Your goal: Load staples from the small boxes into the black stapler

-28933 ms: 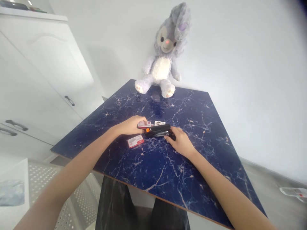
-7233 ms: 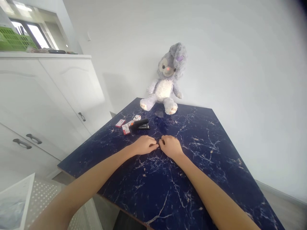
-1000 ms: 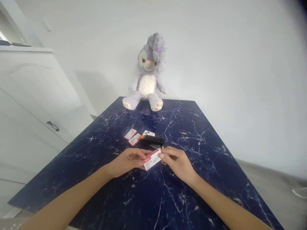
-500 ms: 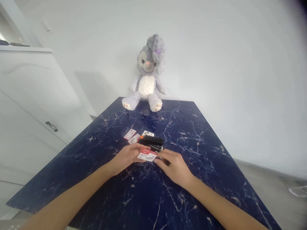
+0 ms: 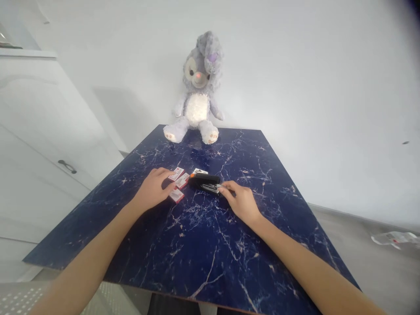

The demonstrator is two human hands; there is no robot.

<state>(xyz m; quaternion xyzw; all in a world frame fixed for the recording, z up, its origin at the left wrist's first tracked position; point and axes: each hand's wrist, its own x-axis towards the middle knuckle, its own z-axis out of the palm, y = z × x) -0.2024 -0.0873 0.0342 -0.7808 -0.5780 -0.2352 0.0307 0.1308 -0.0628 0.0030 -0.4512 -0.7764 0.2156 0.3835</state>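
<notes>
A black stapler with an orange end lies on the table, its metal lower part showing towards the right. My right hand is closed in a pinch at the stapler's right end, on a small silvery strip of staples; most of it is hidden by the fingers. To the left, my left hand rests beside the small red-and-white staple boxes, fingers and thumb apart. Its fingertips touch or nearly touch the rear box, and the thumb is by the front box.
Behind the stapler lies a small white card or packet. A grey plush rabbit sits at the far end of the dark blue marbled table, against the wall. A white cabinet stands at the left.
A red-and-white box held between both hands is now on the table beside the others. My left hand has moved left, off that box; my right hand stays by the stapler's right end.
</notes>
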